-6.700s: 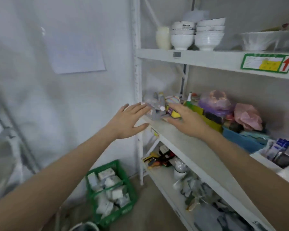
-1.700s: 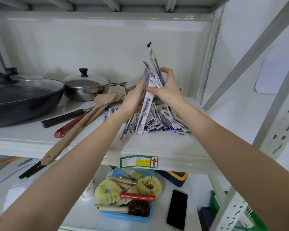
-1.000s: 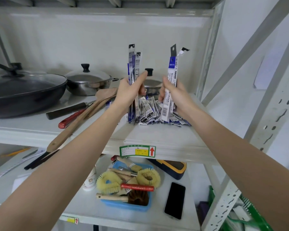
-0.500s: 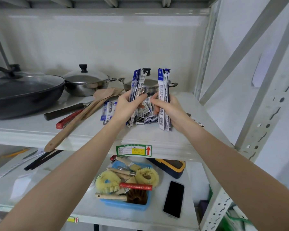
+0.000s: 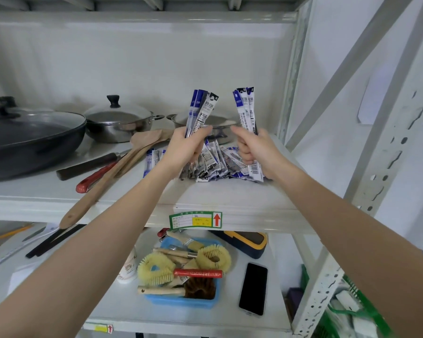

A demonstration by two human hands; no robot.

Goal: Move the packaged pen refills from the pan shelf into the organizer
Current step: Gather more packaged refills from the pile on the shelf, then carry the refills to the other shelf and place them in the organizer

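A pile of blue-and-white packaged pen refills (image 5: 220, 162) lies on the white pan shelf (image 5: 230, 198), right of the pans. My left hand (image 5: 186, 147) grips an upright bundle of refill packs (image 5: 202, 111) above the pile's left side. My right hand (image 5: 254, 150) grips a second upright bundle (image 5: 246, 108) over the pile's right side. The two bundles stand apart. The organizer is not in view.
A black lidded frying pan (image 5: 27, 140), a steel pot (image 5: 117, 123) and a second pot behind the bundles share the shelf with a wooden spatula (image 5: 112, 172) and knives. Below sit a blue tray of brushes (image 5: 183, 272) and a black phone (image 5: 253, 291). A shelf upright (image 5: 366, 191) stands right.
Both hands have raised their bundles a little above the pile and drawn them further apart. The pile on the shelf looks unchanged.
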